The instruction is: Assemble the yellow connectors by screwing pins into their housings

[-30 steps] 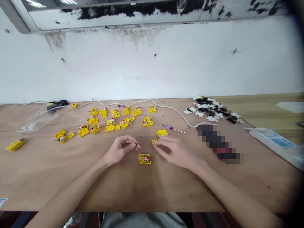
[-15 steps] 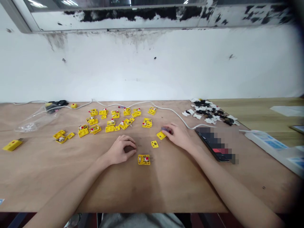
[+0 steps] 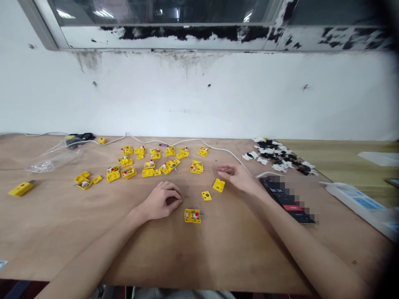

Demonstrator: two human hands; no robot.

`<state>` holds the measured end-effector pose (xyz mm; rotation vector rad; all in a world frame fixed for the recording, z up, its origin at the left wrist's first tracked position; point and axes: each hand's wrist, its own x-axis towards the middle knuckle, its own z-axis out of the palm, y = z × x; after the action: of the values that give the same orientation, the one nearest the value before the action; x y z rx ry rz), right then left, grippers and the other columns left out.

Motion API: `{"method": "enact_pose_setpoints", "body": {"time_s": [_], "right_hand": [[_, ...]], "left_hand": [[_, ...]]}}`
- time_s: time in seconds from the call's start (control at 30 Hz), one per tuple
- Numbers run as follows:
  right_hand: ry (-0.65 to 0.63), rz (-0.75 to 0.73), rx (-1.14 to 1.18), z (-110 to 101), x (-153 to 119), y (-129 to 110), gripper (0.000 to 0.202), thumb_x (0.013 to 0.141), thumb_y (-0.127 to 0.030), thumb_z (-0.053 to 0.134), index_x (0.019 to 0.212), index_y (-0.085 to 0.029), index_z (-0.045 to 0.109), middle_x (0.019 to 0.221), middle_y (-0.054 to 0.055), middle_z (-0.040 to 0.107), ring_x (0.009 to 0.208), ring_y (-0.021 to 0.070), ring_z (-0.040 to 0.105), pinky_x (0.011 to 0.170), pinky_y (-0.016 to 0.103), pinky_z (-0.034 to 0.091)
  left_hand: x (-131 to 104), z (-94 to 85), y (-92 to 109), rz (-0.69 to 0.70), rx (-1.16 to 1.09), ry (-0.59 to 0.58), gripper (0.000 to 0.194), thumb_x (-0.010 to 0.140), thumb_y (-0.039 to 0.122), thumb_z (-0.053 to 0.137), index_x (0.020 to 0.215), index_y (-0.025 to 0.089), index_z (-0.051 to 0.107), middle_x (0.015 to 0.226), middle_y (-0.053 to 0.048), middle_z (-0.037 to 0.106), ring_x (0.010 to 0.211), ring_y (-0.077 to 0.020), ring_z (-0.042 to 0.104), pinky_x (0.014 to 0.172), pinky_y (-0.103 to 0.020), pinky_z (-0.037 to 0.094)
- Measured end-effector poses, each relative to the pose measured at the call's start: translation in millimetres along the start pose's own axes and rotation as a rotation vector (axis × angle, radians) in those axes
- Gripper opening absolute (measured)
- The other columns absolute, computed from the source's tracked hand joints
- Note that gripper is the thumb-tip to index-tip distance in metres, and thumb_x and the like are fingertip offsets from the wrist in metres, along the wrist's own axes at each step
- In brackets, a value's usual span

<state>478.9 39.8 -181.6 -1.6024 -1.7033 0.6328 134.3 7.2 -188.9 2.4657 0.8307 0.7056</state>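
My left hand [image 3: 161,200] rests on the table with its fingers curled and the thumb near the fingertips; whether anything is between them is hidden. To its right lies an open yellow housing [image 3: 192,215] with a red button, white part and metal prongs. My right hand [image 3: 233,174] hovers just above and right of a yellow cover [image 3: 218,185], apart from it. Its fingers are bent toward the left, and what they hold, if anything, is too small to make out. A small flat yellow plate [image 3: 206,195] lies between the cover and the housing.
Several open yellow housings [image 3: 149,164] are spread across the back left. A closed yellow unit [image 3: 21,189] and a plastic bag [image 3: 46,164] lie at the left. Black and white pieces [image 3: 277,153], a phone [image 3: 286,199], a white cable [image 3: 224,150] and a power strip [image 3: 358,203] are on the right.
My right hand has lifted off the yellow cover, which now shows fully. My left hand has kept its place beside the open housing. The whole view has shifted slightly with the head.
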Motion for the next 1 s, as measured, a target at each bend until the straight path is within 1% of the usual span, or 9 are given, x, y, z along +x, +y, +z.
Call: {"method": "enact_pose_setpoints", "body": {"time_s": [0.1, 0.17, 0.27, 0.33, 0.5, 0.67, 0.83, 0.9, 1.0], "right_hand": [[0.107, -0.039, 0.058, 4.2, -6.3, -30.8, 0.031, 0.088, -0.038, 0.065, 0.111, -0.018, 0.07, 0.1, 0.01, 0.076, 0.077, 0.0207, 0.071, 0.07, 0.034, 0.059], [0.169, -0.126, 0.248, 12.3, -15.2, -57.5, 0.034, 0.086, -0.044, 0.068, 0.108, -0.018, 0.068, 0.095, 0.008, 0.075, 0.075, 0.02, 0.071, 0.069, 0.034, 0.059], [0.162, -0.191, 0.431, 30.8, -33.4, -91.4, 0.032, 0.086, -0.046, 0.07, 0.103, -0.02, 0.064, 0.083, 0.005, 0.074, 0.073, 0.019, 0.071, 0.07, 0.032, 0.06], [0.132, -0.224, 0.514, 44.2, -45.9, -103.3, 0.029, 0.087, -0.044, 0.07, 0.103, -0.021, 0.062, 0.084, 0.004, 0.074, 0.076, 0.0184, 0.072, 0.073, 0.032, 0.06], [0.08, -0.3, 0.599, 65.2, -65.7, -103.7, 0.021, 0.09, -0.037, 0.069, 0.103, -0.023, 0.061, 0.097, 0.006, 0.074, 0.087, 0.0179, 0.073, 0.082, 0.033, 0.06], [0.088, -0.318, 0.654, 70.1, -71.5, -99.8, 0.017, 0.09, -0.031, 0.07, 0.102, -0.023, 0.062, 0.096, 0.005, 0.073, 0.084, 0.0165, 0.073, 0.077, 0.028, 0.061], [0.123, -0.309, 0.705, 73.5, -77.6, -104.1, 0.016, 0.09, -0.029, 0.07, 0.102, -0.023, 0.062, 0.095, 0.005, 0.073, 0.083, 0.0173, 0.075, 0.075, 0.028, 0.061], [0.129, -0.32, 0.708, 75.8, -79.5, -105.4, 0.016, 0.09, -0.029, 0.07, 0.102, -0.023, 0.062, 0.096, 0.005, 0.073, 0.082, 0.0178, 0.075, 0.075, 0.03, 0.062], [0.14, -0.36, 0.695, 80.2, -80.7, -105.4, 0.016, 0.09, -0.028, 0.07, 0.102, -0.023, 0.062, 0.096, 0.005, 0.073, 0.082, 0.0175, 0.074, 0.075, 0.03, 0.062]], "left_hand": [[0.1, -0.9, -1.6, 0.02, -0.001, -0.022, 0.014, 0.087, 0.021, 0.064, 0.096, 0.024, 0.073, 0.105, -0.003, 0.07, 0.099, -0.0182, 0.062, 0.093, -0.035, 0.043], [0.1, -0.8, -3.6, 0.036, -0.008, -0.031, 0.017, 0.084, 0.018, 0.065, 0.097, 0.026, 0.074, 0.107, -0.003, 0.069, 0.1, -0.018, 0.061, 0.093, -0.034, 0.043], [0.4, -0.3, -4.8, 0.045, -0.004, -0.029, 0.016, 0.085, 0.018, 0.065, 0.094, 0.026, 0.074, 0.108, -0.002, 0.069, 0.1, -0.0175, 0.061, 0.093, -0.034, 0.043], [0.7, -0.7, -3.1, 0.048, 0.012, -0.034, 0.013, 0.087, 0.02, 0.064, 0.094, 0.026, 0.074, 0.108, -0.002, 0.068, 0.1, -0.0176, 0.061, 0.093, -0.034, 0.042], [1.9, -2.6, 5.7, 0.069, 0.046, -0.062, 0.011, 0.091, 0.024, 0.06, 0.091, 0.023, 0.071, 0.108, -0.003, 0.068, 0.101, -0.0179, 0.06, 0.092, -0.034, 0.041], [2.5, -3.4, 6.6, 0.067, 0.038, -0.073, 0.014, 0.092, 0.02, 0.057, 0.095, 0.023, 0.07, 0.106, -0.003, 0.068, 0.101, -0.0175, 0.061, 0.093, -0.034, 0.041], [0.8, -5.8, 3.9, 0.075, -0.043, -0.092, 0.027, 0.082, 0.01, 0.061, 0.103, 0.024, 0.071, 0.109, -0.003, 0.068, 0.104, -0.0183, 0.061, 0.095, -0.034, 0.041], [0.4, -5.9, 4.5, 0.082, -0.062, -0.095, 0.027, 0.079, 0.011, 0.065, 0.102, 0.024, 0.071, 0.109, -0.003, 0.068, 0.104, -0.0187, 0.061, 0.096, -0.034, 0.041], [0.6, -3.9, 5.5, 0.073, -0.064, -0.079, 0.019, 0.08, 0.015, 0.069, 0.096, 0.024, 0.072, 0.107, -0.002, 0.069, 0.103, -0.0178, 0.062, 0.095, -0.033, 0.04]]}}
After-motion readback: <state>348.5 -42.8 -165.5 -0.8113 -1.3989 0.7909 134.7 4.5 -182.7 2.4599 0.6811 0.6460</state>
